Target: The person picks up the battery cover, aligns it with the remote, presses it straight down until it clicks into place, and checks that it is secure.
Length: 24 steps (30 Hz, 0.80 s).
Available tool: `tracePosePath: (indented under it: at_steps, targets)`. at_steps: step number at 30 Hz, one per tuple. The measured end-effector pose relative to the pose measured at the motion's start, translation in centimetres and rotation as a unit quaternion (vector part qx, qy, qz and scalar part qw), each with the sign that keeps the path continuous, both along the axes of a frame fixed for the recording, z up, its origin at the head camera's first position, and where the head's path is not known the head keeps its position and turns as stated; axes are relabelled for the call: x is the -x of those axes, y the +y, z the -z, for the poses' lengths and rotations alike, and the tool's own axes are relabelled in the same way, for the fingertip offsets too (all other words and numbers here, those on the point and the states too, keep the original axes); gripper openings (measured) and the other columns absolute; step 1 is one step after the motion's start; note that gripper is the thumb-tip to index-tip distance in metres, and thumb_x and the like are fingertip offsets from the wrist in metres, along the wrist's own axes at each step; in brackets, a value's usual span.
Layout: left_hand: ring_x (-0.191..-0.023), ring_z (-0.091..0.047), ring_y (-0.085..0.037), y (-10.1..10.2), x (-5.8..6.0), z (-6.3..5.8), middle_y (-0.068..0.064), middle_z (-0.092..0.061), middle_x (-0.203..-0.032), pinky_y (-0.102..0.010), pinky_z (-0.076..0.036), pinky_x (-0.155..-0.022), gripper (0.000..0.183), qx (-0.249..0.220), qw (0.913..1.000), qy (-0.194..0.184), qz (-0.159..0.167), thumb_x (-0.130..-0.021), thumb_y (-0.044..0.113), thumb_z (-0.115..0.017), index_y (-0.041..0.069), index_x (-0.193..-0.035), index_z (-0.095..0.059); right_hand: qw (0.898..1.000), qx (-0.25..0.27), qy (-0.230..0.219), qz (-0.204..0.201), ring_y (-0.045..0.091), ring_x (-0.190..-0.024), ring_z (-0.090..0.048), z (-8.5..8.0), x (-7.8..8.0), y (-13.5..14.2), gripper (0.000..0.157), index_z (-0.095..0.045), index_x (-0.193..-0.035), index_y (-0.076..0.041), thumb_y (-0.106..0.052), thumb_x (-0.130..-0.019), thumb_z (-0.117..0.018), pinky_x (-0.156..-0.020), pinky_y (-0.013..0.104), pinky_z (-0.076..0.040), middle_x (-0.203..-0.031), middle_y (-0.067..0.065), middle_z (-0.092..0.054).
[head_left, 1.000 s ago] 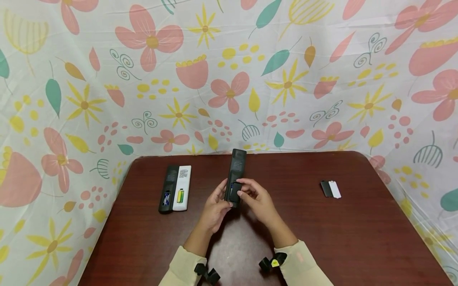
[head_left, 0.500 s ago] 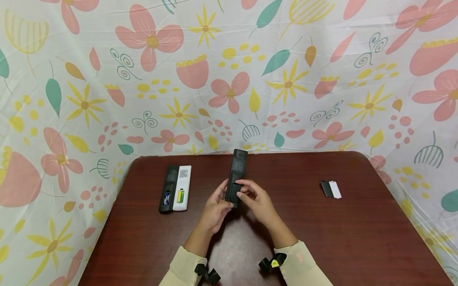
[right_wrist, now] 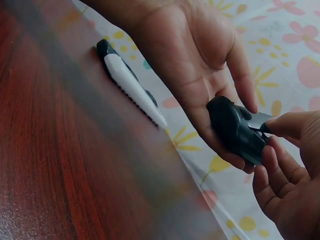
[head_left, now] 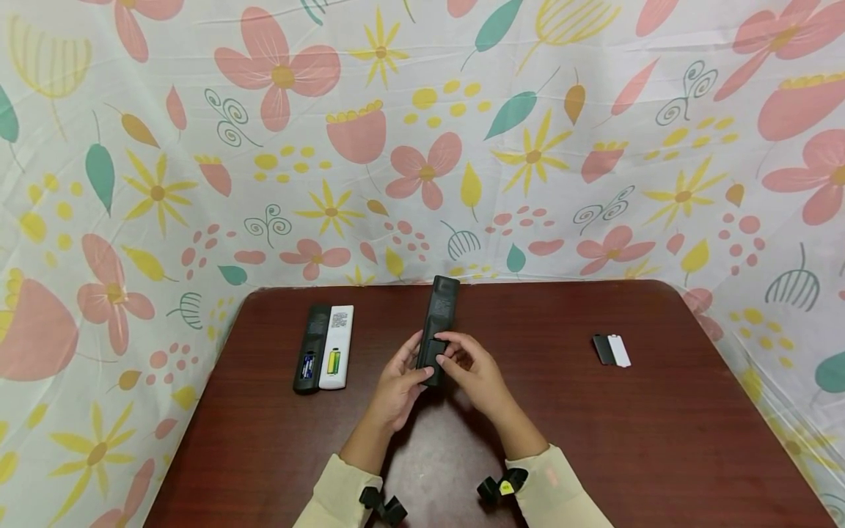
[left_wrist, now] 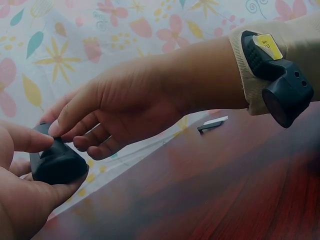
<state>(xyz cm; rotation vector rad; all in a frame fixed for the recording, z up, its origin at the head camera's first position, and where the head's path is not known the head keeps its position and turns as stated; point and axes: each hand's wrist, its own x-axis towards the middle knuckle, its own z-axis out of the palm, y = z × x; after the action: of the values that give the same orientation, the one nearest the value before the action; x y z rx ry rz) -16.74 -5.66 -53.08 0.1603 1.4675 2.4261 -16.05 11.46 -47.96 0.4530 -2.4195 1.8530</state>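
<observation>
A black remote control is held over the table, its back toward the head camera. My left hand grips its lower part, the thumb across the near end. Thumb and index finger of my right hand pinch the black battery cover, which lies along the battery compartment. In the right wrist view, the cover stands slightly raised from the remote's back under the right thumb. The left wrist view shows the remote's rounded end between both hands. No battery shows in this remote.
Left on the brown table lie another black remote and a white remote, side by side, batteries showing in both. Black and white battery covers lie at right. A floral cloth hangs behind.
The battery cover has moved from a tilted position to flatter along the remote, and the blue battery seen earlier is hidden. The left thumb has shifted slightly up the remote.
</observation>
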Motion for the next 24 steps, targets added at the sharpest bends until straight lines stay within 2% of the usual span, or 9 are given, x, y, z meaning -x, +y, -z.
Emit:
tracePosePath:
  at_steps: [9,16,24]
  targets:
    - [-0.117,-0.062,-0.013,-0.22,0.16,0.12,-0.008,-0.047,-0.143,-0.029,-0.052,-0.093,0.068,0.002,0.9999,0.012,0.004,-0.097,-0.005,-0.053,0.015,-0.158,-0.032,1.0,-0.017,0.008,0.006,0.015,-0.078,-0.053,0.31,0.17,-0.09,0.035,-0.065,-0.128,-0.001,-0.002,-0.094,-0.068,-0.071,0.023,-0.046,-0.092,0.018,-0.06]
    - [-0.118,-0.063,-0.016,-0.18,0.14,0.04,-0.008,-0.047,-0.144,-0.03,-0.053,-0.094,0.065,0.006,0.9999,0.011,0.002,-0.098,-0.005,-0.053,0.018,-0.156,-0.037,0.999,-0.034,0.018,0.012,0.018,-0.081,-0.055,0.47,0.23,-0.18,0.035,-0.065,-0.129,-0.003,-0.004,-0.093,-0.069,-0.074,0.024,-0.048,-0.092,0.015,-0.061]
    - [-0.118,-0.063,-0.016,-0.17,0.02,-0.04,-0.01,-0.046,-0.144,-0.031,-0.052,-0.094,0.064,0.006,1.0,0.007,0.002,-0.097,-0.004,-0.053,0.019,-0.156,-0.038,0.999,-0.031,0.007,0.007,0.016,-0.078,-0.054,0.1,0.11,-0.12,0.036,-0.064,-0.129,-0.001,-0.003,-0.094,-0.069,-0.072,0.023,-0.047,-0.09,0.015,-0.061]
